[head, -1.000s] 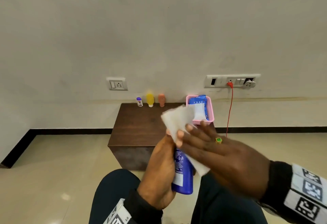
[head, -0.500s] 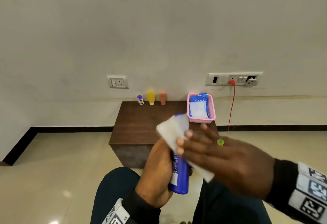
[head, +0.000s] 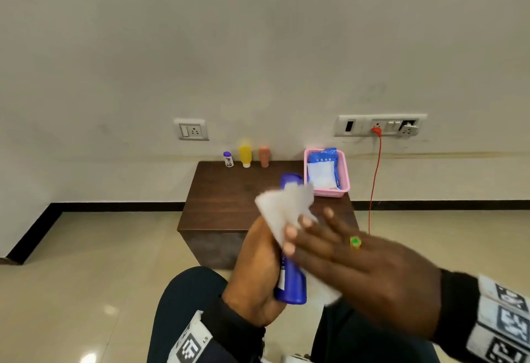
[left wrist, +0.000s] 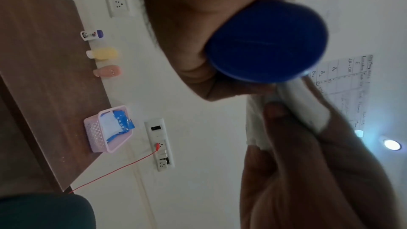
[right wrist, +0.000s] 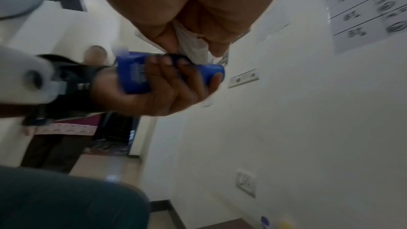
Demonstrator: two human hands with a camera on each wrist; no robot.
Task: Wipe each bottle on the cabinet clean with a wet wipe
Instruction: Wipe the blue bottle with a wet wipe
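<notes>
My left hand (head: 258,262) grips a blue bottle (head: 290,279) upright over my lap, in front of the brown cabinet (head: 229,199). My right hand (head: 329,248) pinches a white wet wipe (head: 284,213) and presses it on the bottle's upper part; the blue cap shows above the wipe. In the right wrist view the left hand's fingers (right wrist: 167,69) wrap the bottle (right wrist: 136,76). At the cabinet's back edge stand a small white bottle with a purple cap (head: 228,159), a yellow bottle (head: 245,156) and a peach bottle (head: 264,156).
A pink basket (head: 344,179) with a blue pack of wipes (head: 324,167) sits at the cabinet's back right corner. A red cable (head: 374,184) hangs from the wall socket to the right. My knees are below the hands, over the tiled floor.
The wipe and my right hand have slid down the bottle, uncovering its blue cap. My left hand keeps its grip on the bottle.
</notes>
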